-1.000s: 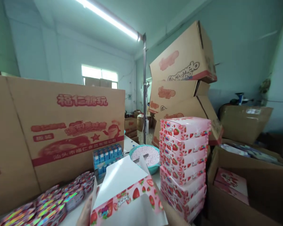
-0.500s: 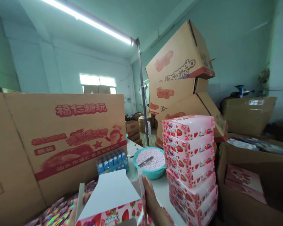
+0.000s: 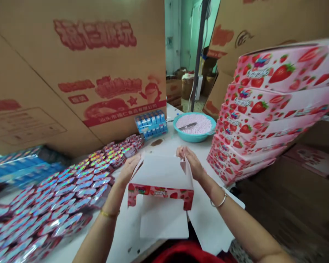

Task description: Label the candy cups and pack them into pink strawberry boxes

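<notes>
Between my hands, above the table's front edge, is a partly folded strawberry-print carton (image 3: 161, 171) with its white inside facing up. My left hand (image 3: 130, 166) grips its left side wall, fingers partly hidden behind the card. At the far right corner my right hand (image 3: 190, 160) is closed on the carton's side flap. A white panel hangs from the carton toward me. Left of my left hand lie rows of small sealed cups (image 3: 79, 186) with shiny lids.
A turquoise basin (image 3: 194, 137) of pale pellets, with a knife (image 3: 188, 126) on top, stands beyond my hands. Stacked strawberry boxes (image 3: 244, 128) rise at right. A large brown carton (image 3: 109, 65) walls the back left, with blue packs (image 3: 152, 124) before it.
The view has tilted down, bringing both forearms and the table into sight. The carton is now lower and farther from me in view, still held at both sides.
</notes>
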`<state>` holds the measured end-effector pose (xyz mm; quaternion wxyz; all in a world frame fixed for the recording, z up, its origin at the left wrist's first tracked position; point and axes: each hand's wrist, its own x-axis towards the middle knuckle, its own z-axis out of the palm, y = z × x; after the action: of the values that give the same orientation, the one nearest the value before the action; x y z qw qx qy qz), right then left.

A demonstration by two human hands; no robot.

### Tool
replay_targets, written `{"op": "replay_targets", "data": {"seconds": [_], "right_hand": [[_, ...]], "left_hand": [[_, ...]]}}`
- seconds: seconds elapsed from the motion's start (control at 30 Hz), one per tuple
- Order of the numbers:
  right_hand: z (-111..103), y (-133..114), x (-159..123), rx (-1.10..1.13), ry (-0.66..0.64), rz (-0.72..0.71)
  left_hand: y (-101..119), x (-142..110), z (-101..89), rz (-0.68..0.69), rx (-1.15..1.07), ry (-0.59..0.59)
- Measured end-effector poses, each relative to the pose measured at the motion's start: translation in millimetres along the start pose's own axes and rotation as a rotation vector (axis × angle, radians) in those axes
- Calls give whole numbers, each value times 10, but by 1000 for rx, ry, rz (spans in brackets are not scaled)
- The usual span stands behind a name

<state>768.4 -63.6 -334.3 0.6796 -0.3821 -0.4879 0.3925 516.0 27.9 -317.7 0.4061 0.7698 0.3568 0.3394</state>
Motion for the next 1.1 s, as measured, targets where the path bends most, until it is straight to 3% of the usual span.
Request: {"op": "replay_targets", "data": {"seconds": [0.1, 0.2, 0.3, 0.4, 0.57, 0.67, 0.8, 0.97, 1.03, 1.1], "right_hand": [[-67, -111, -29, -209, -154, -83], [-146, -59, -213, -516, -316, -96], [-196, 29, -493, -766, -415, -109], [-177, 97, -700, -971, -367, -76], [51, 355, -733, -1349, -288, 110], [181, 508, -675, -1463, -293, 123], [93, 419, -689, -1362, -314, 33], [-216, 99, -1023, -820, -432, 26], [-231, 74, -1193, -695, -399, 63], [-161, 121, -1323, -642, -287, 100]], "left_hand": [[-83, 178, -16, 89, 101, -207], [-255, 17, 131, 85, 246, -356], [-407, -347, 379, 31, 308, -307], [-416, -615, 604, 18, 448, -235], [-306, -677, 791, -1, 719, -202], [-328, -653, 799, 6, 742, -208], [-426, -643, 762, 34, 562, -184], [-503, -628, 769, -73, 343, -63], [-502, -631, 756, -129, 288, -54], [-485, -655, 702, -173, 181, -57]]}}
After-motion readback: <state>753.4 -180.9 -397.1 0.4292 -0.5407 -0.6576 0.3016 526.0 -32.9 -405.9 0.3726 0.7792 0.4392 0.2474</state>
